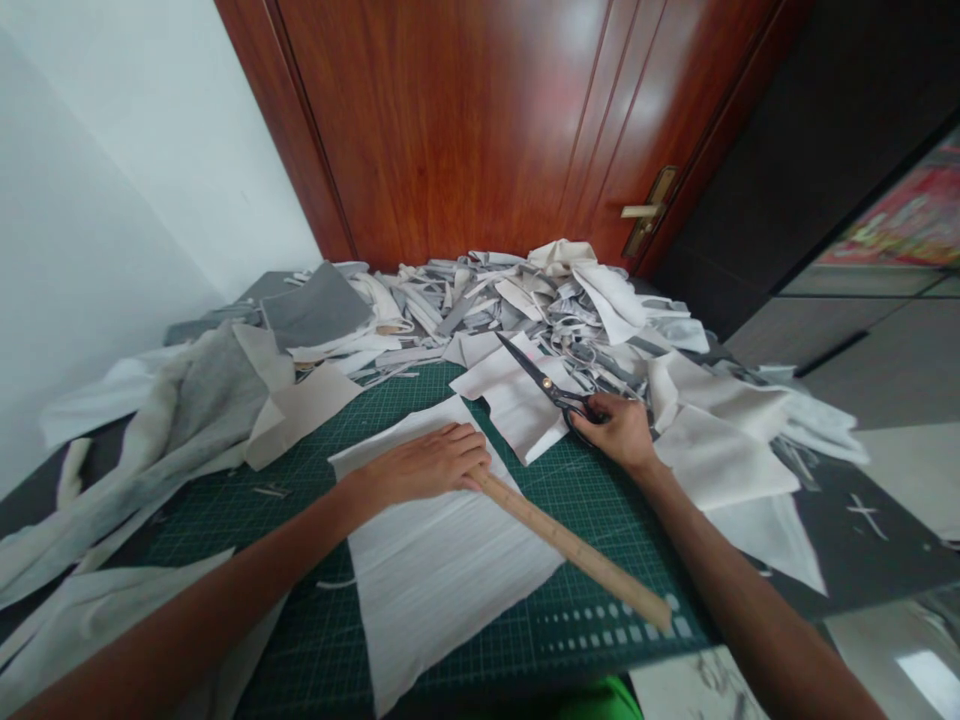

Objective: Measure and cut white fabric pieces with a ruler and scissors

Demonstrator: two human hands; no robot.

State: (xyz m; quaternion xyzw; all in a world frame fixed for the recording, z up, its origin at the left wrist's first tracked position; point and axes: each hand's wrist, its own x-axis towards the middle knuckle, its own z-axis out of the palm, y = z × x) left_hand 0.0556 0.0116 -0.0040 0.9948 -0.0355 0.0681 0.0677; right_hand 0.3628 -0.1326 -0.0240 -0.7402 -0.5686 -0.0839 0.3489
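A pair of black scissors (553, 388) is in my right hand (619, 430), its handles gripped and its blades pointing away to the upper left, over a piece of white fabric (517, 395). My left hand (431, 462) is closed over the far end of a wooden ruler (577, 550). The ruler slants toward the near right, partly across a larger white fabric piece (442, 570). Beneath that cloth lies a green cutting mat (615, 520) with a printed grid. The ruler's end under my fingers is hidden.
Grey and white fabric scraps (480, 295) are heaped along the back by a wooden door (450, 130). Draped cloth (202, 400) covers the left side, and folded white fabric (727, 440) lies at the right. Another white cloth (127, 610) sits under my left forearm.
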